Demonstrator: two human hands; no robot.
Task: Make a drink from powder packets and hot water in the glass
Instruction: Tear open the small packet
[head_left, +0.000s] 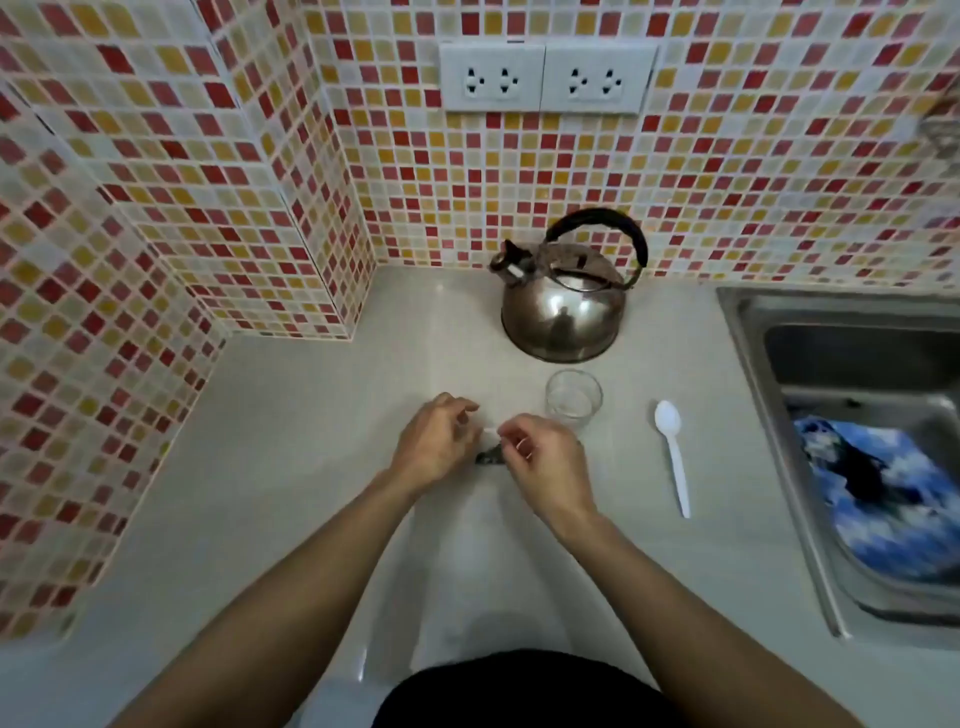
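My left hand (436, 441) and my right hand (545, 457) meet over the middle of the counter, both pinching a small powder packet (491, 446) between them. The packet is mostly hidden by the fingers; a white end and a dark end show. Just beyond my right hand stands a short clear glass (573, 399), which looks empty. Behind the glass, near the wall, sits a shiny steel kettle (563, 306) with a black handle. A white plastic spoon (672, 452) lies flat on the counter to the right of the glass.
A steel sink (779, 374) takes up the right side, with a blue and white patterned cloth (883, 499) in its basin. Mosaic-tiled walls close in the back and left, with two socket plates (545, 78) above the kettle. The pale counter (285, 467) stretches left of my hands.
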